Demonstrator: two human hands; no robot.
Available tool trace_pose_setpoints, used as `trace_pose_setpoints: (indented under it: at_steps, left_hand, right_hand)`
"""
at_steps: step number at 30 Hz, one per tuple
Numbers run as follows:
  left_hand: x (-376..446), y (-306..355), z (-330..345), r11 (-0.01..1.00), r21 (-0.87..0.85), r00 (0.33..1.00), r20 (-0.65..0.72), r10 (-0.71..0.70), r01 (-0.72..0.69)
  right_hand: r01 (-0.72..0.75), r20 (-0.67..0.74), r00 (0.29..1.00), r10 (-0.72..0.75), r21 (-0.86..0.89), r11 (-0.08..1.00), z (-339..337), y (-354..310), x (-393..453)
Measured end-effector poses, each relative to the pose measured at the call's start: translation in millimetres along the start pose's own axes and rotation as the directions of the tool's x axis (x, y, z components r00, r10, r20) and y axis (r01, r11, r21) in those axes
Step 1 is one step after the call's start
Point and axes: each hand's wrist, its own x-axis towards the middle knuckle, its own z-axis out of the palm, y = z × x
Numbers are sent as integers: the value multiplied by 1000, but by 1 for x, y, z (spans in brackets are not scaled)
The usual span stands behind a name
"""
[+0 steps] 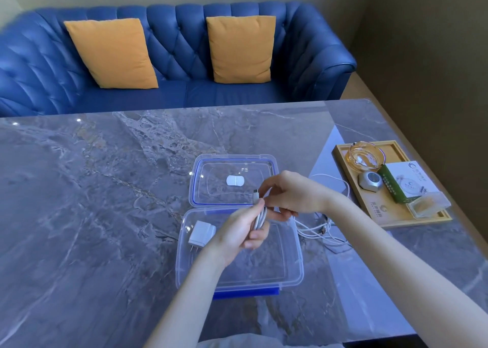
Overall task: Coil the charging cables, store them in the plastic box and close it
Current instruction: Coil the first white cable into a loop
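Gripping a bundle of folded white cable loops [260, 219], the left hand [241, 231] keeps the turns gathered over the open plastic box [295, 268], probably so the finished coil can drop straight in. The right hand [287, 196] pinches the cable near its connector end [255, 196] just above the left fingers, seemingly feeding or wrapping the last length around the bundle. A white plug adapter [201, 233] already lies in the box, left of the left hand. Beyond both hands, the clear lid [203, 168] lies flat, hinged back, with a small white piece [235, 181] at its middle. More loose cable [320, 229] trails on the marble table [92, 189] below the right wrist, not yet coiled. Further right sits a wooden tray [343, 163] holding a glass ashtray [365, 157] and a carton [405, 180], well apart from the box. Nothing blocks the box opening except the hands themselves.
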Motion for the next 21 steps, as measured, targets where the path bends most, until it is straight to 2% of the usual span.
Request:
trace_pose_setpoints:
  at_steps: [2,7,9,11,13,16,21]
  left_hand:
    - [1,0,5,1000,22,999,-36,11,-10]
    - [5,-3,19,992,125,993,-107,38,-25]
    - [8,-7,19,991,131,981,-190,34,-9]
    - [12,-12,17,998,55,959,-284,18,-3]
    - [16,-15,13,987,-150,941,-338,-2,-52]
    - [18,-16,6,883,-447,939,-342,-23,-141]
    - [14,-18,0,828,-547,970,-241,-19,-120]
  right_hand:
    - [-9,-72,997,1,-118,993,3,-3,-1]
    - [-35,-97,995,4,-318,947,7,-7,-5]
    - [-71,-131,991,14,-437,897,7,-10,-7]
    - [-88,-180,984,-9,-524,847,7,-11,-8]
    - [-45,-198,978,-64,-498,866,10,-11,-12]
    - [90,-192,965,-178,-396,914,19,-8,-16]
    - [232,-134,953,-270,-248,941,19,-2,-22]
